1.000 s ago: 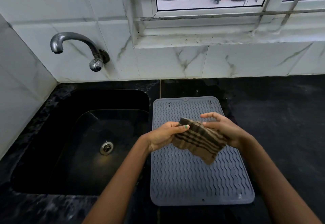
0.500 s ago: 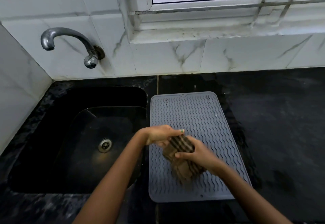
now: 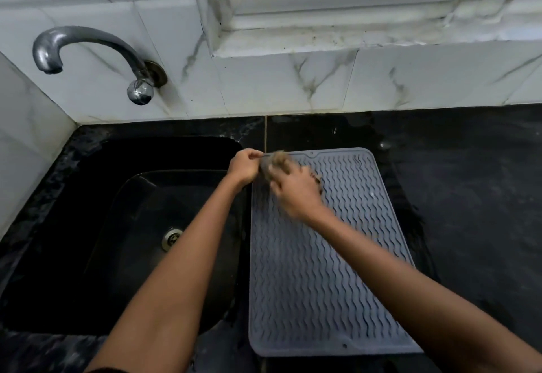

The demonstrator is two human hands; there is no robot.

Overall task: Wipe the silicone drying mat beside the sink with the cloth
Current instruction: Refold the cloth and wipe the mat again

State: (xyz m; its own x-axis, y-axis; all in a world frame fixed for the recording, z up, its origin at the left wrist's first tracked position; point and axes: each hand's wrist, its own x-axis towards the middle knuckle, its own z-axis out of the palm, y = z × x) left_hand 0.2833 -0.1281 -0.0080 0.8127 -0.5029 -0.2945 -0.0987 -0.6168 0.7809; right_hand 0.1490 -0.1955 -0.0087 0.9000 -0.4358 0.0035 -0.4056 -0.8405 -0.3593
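A grey silicone drying mat (image 3: pixel 331 270) with wavy ridges lies flat on the black counter, right of the sink. A brown striped cloth (image 3: pixel 275 163) is bunched at the mat's far left corner, mostly hidden under my right hand (image 3: pixel 294 189), which presses on it and is blurred by motion. My left hand (image 3: pixel 245 164) is closed at the mat's far left corner, pinching the mat's edge or the cloth; I cannot tell which.
A black sink (image 3: pixel 123 235) with a metal drain (image 3: pixel 171 237) sits left of the mat. A chrome tap (image 3: pixel 88 56) juts from the white tiled wall. Black counter (image 3: pixel 475 196) runs to the right. A window ledge (image 3: pixel 366 38) overhangs the back.
Both hands have carried the cloth from above the mat's middle to its far left corner. The right hand now presses it down. My view has tilted down.
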